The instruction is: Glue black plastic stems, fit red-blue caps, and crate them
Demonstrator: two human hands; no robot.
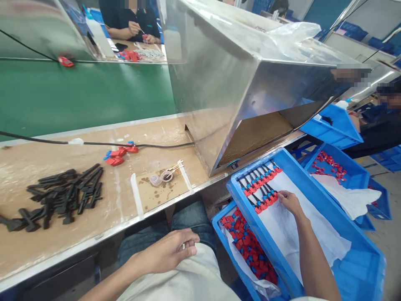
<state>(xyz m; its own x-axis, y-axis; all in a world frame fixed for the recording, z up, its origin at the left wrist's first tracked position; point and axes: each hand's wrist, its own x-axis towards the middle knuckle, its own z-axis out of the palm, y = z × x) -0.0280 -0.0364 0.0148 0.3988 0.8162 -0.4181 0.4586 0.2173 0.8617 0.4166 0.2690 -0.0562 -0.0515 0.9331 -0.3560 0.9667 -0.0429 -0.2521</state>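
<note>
My right hand (290,201) reaches into the upper blue tray (328,221). Its fingertips pinch the end of a small part with a red body, at the right end of the second row. Two rows of these red parts with blue middles and black stems (260,173) lie on a white sheet (291,225) in the tray. My left hand (177,251) hovers over my lap, fingers loosely bent and thumb apart, with nothing visible in it. Below the upper tray, a lower blue tray (224,240) holds a heap of red and blue pieces (247,242).
Black handle-like pieces (69,192) and several red-blue parts (119,154) lie on the bench (112,192). Two small cups (161,177) with thin sticks stand near its edge. A metal hood (216,79) rises behind the trays. Co-workers sit across and at right.
</note>
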